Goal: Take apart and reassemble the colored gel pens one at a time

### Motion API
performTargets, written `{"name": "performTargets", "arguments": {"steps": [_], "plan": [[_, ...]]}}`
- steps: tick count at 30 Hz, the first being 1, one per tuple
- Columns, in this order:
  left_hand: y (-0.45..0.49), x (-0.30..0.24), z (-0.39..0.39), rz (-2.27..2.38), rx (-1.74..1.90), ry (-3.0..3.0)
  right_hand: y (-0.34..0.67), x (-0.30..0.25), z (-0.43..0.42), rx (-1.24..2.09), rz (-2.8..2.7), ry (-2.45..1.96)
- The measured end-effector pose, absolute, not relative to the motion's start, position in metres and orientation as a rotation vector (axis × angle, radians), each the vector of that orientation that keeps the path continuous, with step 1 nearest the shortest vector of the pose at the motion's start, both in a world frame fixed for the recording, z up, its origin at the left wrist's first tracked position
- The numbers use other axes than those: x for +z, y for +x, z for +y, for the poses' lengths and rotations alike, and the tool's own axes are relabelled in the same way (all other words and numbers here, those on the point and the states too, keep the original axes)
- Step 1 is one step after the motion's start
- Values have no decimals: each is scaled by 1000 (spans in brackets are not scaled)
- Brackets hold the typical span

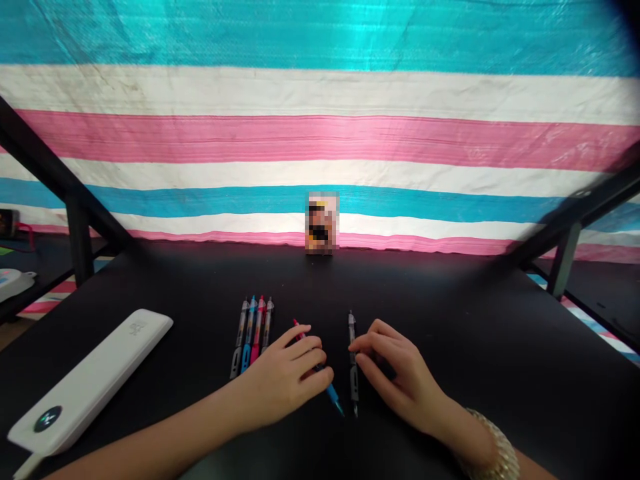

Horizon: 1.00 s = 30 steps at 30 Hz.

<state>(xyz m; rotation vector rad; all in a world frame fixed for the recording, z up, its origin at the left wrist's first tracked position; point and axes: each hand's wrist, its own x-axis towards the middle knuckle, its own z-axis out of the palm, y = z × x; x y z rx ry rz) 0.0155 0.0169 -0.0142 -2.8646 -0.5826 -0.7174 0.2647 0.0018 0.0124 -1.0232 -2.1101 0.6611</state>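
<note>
Daylight-like brightness glows through the turquoise, white and pink striped plastic sheet (320, 140), glaring just right of top centre. The flat black tabletop (425, 293) is dim, with soft dark shadows beside the slanting black metal bars (567, 257). The upper right corner darkens. Coarse pixelation covers a small upright rectangular object (323, 223); the slim coloured pens (258, 330) look slightly soft in detail.

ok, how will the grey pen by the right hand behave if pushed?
The grey pen looks slim and rounded, so it may roll. Its straight shape suggests it's stiff. The table looks smooth, so the pen could also slide.
</note>
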Motion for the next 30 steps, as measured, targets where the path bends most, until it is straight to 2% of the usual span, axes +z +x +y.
{"name": "performTargets", "arguments": {"steps": [8, 16, 23, 30], "plan": [[13, 4, 14, -582, -966, -2690, 257, 17, -2, 452, -2408, -909], [5, 2, 20, -805, -816, -2605, 263, 9, 6, 344, -2217, -1020], [4, 5, 15, -1053, -883, -3060, 261, 5, 7, 317, -2208, -992], [2, 23, 9, -1605, -718, -3359, 259, 3, 2, 231, -2198, -915]]}}
